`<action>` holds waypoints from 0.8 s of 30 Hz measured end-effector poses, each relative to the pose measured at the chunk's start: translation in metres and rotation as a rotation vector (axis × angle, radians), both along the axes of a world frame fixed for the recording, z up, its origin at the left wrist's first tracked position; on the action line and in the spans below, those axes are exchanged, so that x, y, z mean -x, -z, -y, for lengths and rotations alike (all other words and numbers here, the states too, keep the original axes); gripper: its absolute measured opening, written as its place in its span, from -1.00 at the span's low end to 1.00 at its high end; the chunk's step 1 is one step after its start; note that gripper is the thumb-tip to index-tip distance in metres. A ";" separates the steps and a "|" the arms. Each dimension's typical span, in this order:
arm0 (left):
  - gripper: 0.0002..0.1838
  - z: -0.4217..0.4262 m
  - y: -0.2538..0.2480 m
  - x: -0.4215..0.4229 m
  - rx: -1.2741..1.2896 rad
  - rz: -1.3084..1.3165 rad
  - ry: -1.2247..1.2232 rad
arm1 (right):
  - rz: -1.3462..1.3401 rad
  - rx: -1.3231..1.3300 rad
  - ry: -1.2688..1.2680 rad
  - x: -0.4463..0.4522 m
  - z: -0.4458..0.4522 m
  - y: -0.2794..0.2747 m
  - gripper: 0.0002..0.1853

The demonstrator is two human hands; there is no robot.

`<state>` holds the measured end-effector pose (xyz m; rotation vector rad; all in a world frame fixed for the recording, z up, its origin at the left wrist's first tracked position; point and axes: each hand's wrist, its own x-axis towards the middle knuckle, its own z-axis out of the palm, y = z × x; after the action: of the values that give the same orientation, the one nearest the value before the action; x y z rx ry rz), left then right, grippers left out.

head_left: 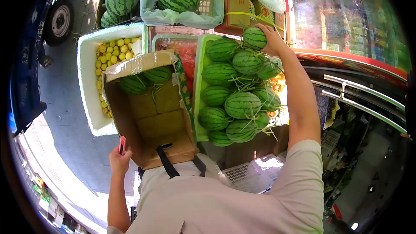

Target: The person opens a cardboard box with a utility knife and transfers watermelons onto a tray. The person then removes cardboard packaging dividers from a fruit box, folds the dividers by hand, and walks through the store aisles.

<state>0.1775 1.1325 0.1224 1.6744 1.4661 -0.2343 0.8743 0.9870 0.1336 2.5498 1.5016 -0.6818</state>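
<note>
A small watermelon (255, 38) is held at the far end of the green crate (201, 67).
By the right hand (272, 41), half open and curved, the melon is gripped from its side; by the left hand (120, 159), closed, a pink tool (122, 144) is held beside the cardboard box (158, 121), in which two watermelons (133, 84) are contained.
</note>
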 end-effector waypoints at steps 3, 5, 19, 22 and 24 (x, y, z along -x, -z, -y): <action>-0.74 0.004 0.003 0.006 -0.005 -0.064 0.033 | -0.051 -0.096 0.033 -0.007 0.020 0.008 0.13; -0.74 0.005 0.000 0.002 -0.005 -0.074 0.036 | -0.182 -0.016 0.107 -0.014 0.024 0.011 0.14; -0.75 0.015 -0.007 -0.018 -0.014 -0.106 0.024 | -0.475 0.051 0.622 -0.035 0.048 0.020 0.14; -0.75 0.018 -0.004 -0.020 -0.033 -0.119 0.034 | -0.536 0.055 0.664 -0.040 0.051 0.021 0.20; -0.74 0.019 -0.004 -0.019 -0.028 -0.143 0.055 | -0.499 -0.110 0.681 -0.040 0.056 0.019 0.26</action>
<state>0.1970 1.1131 0.1260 1.7519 1.5356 -0.3720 0.9144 0.9314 0.1142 3.1433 0.7089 -1.4290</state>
